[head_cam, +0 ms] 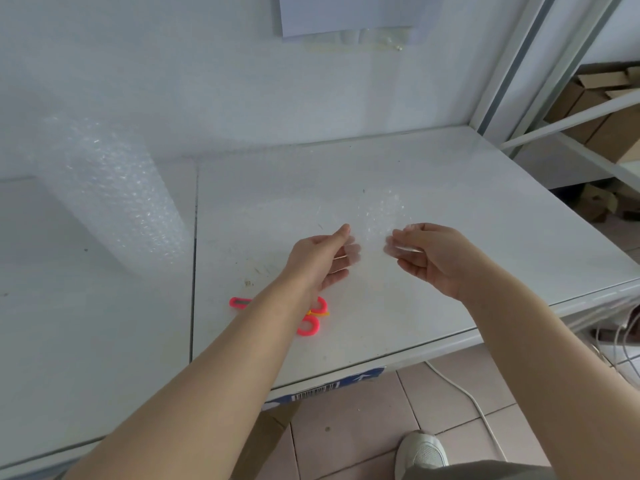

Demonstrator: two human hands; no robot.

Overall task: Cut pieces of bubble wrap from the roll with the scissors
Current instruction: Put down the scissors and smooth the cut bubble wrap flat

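My two bare hands reach out over a white bench (450, 188). My left hand (320, 258) and my right hand (427, 258) each pinch a near edge of a small clear piece of bubble wrap (375, 220), thumb on top and fingers showing through the film from beneath. The piece is held between them just above the bench top, stretching away from me.

The roll of bubble wrap (110, 192) stands upright at the left of the bench, near the back wall, well apart from my hands.

The pink-handled scissors (310, 317) lie flat on the bench under my left forearm, which hides their middle; a pink tip shows on the forearm's left side and the two handle loops on its right.

At the far right, a white metal shelf rack (568, 116) holds brown cardboard boxes (613, 133). Some have open flaps, but I cannot tell what is inside them.
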